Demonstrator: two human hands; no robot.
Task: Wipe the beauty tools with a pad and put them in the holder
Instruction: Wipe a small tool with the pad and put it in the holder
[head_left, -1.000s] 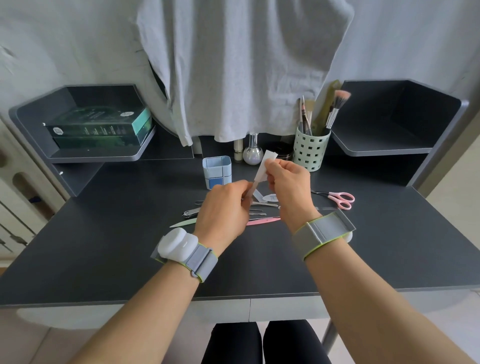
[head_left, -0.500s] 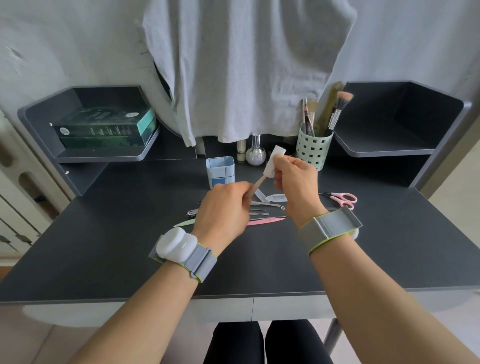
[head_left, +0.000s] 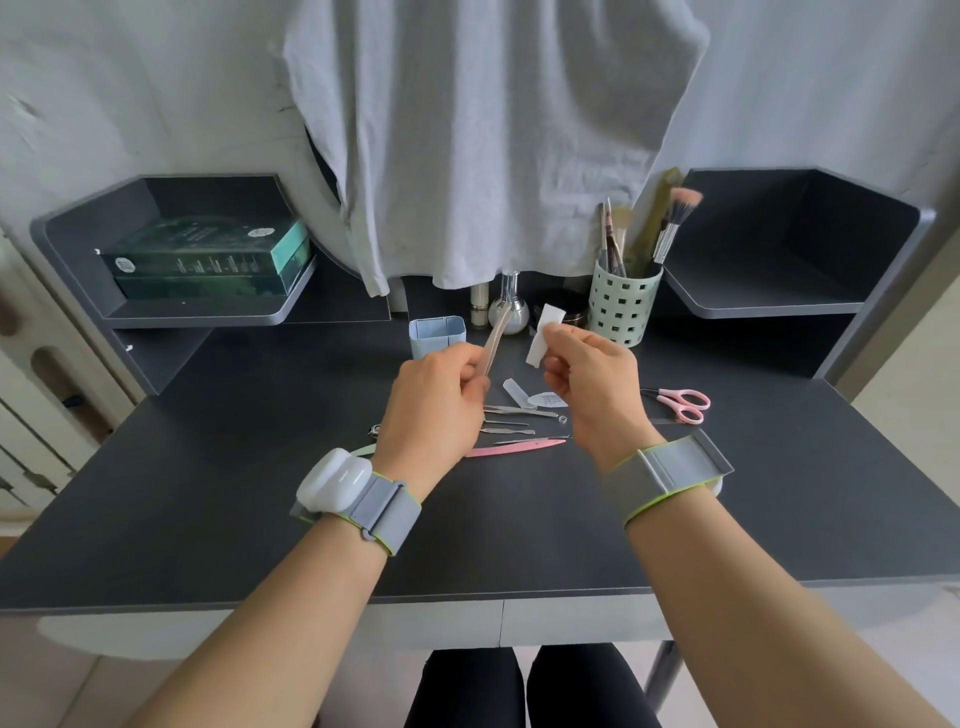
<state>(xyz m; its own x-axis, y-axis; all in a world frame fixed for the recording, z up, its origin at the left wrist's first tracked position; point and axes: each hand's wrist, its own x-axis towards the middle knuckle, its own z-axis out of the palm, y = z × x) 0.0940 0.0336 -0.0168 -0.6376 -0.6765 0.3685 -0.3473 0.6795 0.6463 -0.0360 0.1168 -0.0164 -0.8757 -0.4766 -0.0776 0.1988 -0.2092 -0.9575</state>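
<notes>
1. Head view, starting left of the green perforated holder: the left hand is closed around the lower end of a slim beige beauty tool, pinched between thumb and fingers.
2. That tool is held in the air above the dark desk, well left of the holder. Its long axis runs steeply up and away, leaning slightly right, with the free tip pointing at the grey cloth hanging behind.
3. Half a second ago the pad covered the tool's upper end; now the two are apart and the whole upper length of the tool is bare.
4. Just left of the holder, the right hand pinches a small white pad between thumb and forefinger, the pad standing nearly upright, beside the tool without touching it.
5. On the desk in front of the holder, below and between the hands, lie several thin metal tools and a pink nail file, their long axes running roughly left to right.
6. The holder itself stands upright at the back of the desk with brushes sticking out of its top.
7. Nearer than the holder and slightly to its right, pink-handled scissors lie flat.
</notes>
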